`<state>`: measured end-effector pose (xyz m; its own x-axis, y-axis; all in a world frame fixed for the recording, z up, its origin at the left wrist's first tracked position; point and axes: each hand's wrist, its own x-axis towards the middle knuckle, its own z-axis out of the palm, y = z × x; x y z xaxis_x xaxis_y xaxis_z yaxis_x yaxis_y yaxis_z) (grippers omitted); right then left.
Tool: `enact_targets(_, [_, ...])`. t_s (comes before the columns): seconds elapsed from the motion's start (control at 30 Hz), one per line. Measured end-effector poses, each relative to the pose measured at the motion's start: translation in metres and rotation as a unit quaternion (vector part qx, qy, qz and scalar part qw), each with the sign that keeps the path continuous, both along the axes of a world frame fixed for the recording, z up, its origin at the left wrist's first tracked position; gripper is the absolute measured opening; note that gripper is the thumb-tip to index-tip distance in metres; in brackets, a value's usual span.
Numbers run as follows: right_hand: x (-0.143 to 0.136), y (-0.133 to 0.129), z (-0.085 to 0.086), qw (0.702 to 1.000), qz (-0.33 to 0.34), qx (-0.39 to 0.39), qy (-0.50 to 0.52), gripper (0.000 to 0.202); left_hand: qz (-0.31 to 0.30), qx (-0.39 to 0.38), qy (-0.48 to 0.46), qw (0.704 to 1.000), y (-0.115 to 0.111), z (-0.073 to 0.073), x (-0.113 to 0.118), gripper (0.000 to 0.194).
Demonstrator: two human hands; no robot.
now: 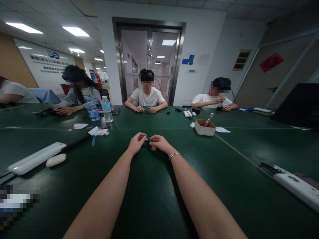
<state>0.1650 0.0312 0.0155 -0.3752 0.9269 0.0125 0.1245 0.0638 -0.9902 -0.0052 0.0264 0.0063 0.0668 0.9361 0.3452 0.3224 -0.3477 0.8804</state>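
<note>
Over the middle of the dark green table (147, 186), my two hands are close together, a small gap between them. A small dark object (149, 140) spans the gap, too small to identify. My right hand (159, 142), with a silver bracelet at its wrist, pinches the dark object between thumb and fingers. My left hand (137, 142) has its thumb and fingers pinched at the object's left end, where a small light-coloured tip shows; what exactly it grips is hard to make out.
An open box (205, 128) holds a red-and-clear item. Two bottles (107, 111) stand at the back left, near paper scraps (98, 131). A white device (37, 158) and a white oval case (56, 160) lie left; another white device (296, 182) lies right. People sit across the table.
</note>
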Motion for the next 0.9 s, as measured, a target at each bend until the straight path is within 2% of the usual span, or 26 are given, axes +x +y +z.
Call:
enact_targets(0.17, [-0.007, -0.002, -0.001, 0.996, -0.044, 0.044, -0.07, 0.023, -0.01, 0.023, -0.056, 0.998, 0.002, -0.001, 0.001, 0.035])
enact_targets(0.5, [-0.006, -0.001, 0.0, 0.995, -0.029, 0.038, -0.086, 0.02, -0.108, -0.022, -0.077, 0.991, -0.001, 0.007, 0.0, 0.033])
enact_targets(0.57, [-0.009, -0.003, 0.002, 0.997, -0.027, 0.033, -0.066, 0.021, -0.132, -0.038, -0.086, 0.987, -0.002, 0.008, 0.0, 0.034])
enact_targets(0.67, [-0.018, -0.008, 0.004, 0.999, -0.016, 0.021, 0.019, 0.025, -0.144, -0.055, -0.091, 0.984, -0.002, 0.009, 0.002, 0.035])
enact_targets(0.73, [-0.023, -0.011, 0.003, 0.998, -0.023, 0.005, 0.064, 0.029, -0.128, -0.06, -0.066, 0.988, -0.004, 0.013, 0.005, 0.034])
enact_targets(0.8, [-0.025, -0.014, 0.001, 0.996, -0.037, -0.014, 0.08, 0.031, -0.112, -0.064, 0.002, 0.992, -0.008, 0.021, 0.007, 0.033])
enact_targets(0.9, [-0.015, -0.024, 0.001, 0.995, -0.024, -0.038, 0.094, 0.036, -0.105, -0.067, 0.174, 0.977, -0.029, 0.048, 0.004, 0.038])
